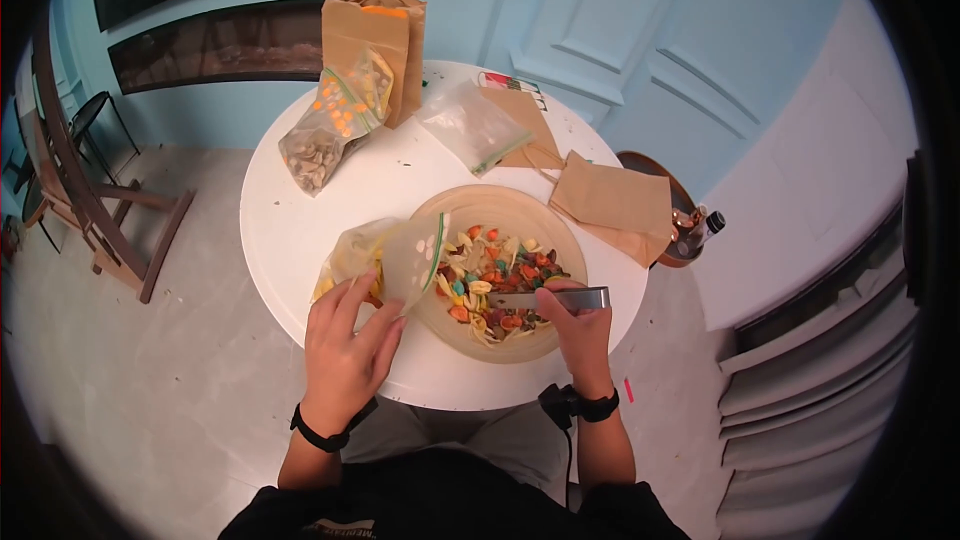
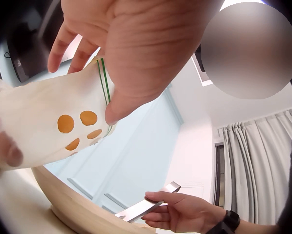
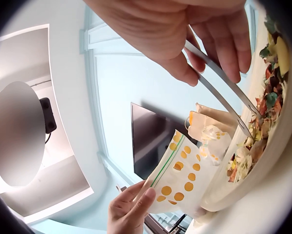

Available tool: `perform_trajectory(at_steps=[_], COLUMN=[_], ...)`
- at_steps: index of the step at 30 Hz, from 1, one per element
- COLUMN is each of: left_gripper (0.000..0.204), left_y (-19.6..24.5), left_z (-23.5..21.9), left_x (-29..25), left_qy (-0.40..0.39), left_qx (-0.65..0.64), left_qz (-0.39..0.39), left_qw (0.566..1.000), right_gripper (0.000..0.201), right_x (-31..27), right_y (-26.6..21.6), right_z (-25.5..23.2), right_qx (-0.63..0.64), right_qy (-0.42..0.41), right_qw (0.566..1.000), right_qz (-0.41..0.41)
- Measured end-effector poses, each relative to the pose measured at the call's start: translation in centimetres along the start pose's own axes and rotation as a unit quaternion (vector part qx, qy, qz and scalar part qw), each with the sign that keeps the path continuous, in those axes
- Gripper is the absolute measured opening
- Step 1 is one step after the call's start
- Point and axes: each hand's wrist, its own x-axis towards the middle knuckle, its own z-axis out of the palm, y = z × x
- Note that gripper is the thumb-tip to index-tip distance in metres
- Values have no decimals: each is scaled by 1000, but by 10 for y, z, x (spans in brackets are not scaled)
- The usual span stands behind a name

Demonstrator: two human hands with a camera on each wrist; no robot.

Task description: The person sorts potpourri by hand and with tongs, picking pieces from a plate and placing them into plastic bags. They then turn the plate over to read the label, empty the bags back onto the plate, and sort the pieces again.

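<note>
A round wooden bowl holds a mix of dried pieces in yellow, orange, teal and brown. My left hand pinches the green-striped top edge of a clear zip bag with orange dots, which leans at the bowl's left side with yellow pieces low inside. My right hand grips metal tongs between thumb and fingers. In the right wrist view the tongs' tips are down among the pieces, close together; whether they hold a piece I cannot tell.
On the white round table, a standing paper bag and a filled dotted zip bag are at the back left. A flat clear bag lies behind the bowl, a paper bag to its right. Beyond is a side stand with a bottle.
</note>
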Motion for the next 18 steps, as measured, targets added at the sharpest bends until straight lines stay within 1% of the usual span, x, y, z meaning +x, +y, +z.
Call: perform_trajectory(at_steps=[4, 7, 11, 13, 16, 18], left_gripper=[25, 24, 22, 22, 22, 24], left_y=[-4, -2, 3, 6, 7, 11], left_z=[8, 11, 7, 4, 2, 4], left_x=[-1, -2, 1, 4, 9, 9], left_qy=[5, -3, 0, 2, -3, -5], left_qx=[-17, -23, -16, -10, 0, 4], left_qz=[1, 9, 10, 9, 9, 15], left_qw=[1000, 1000, 1000, 1000, 1000, 1000], right_gripper=[17, 20, 18, 17, 18, 17], right_x=[1, -1, 1, 3, 6, 3], right_y=[-4, -4, -4, -13, -31, -46], right_z=[4, -4, -10, -9, -5, 10], right_qx=[51, 46, 87, 111, 153, 192], right_qy=[22, 29, 69, 81, 90, 71], right_qw=[998, 998, 993, 989, 983, 975], right_qz=[-1, -16, -36, -58, -53, -89])
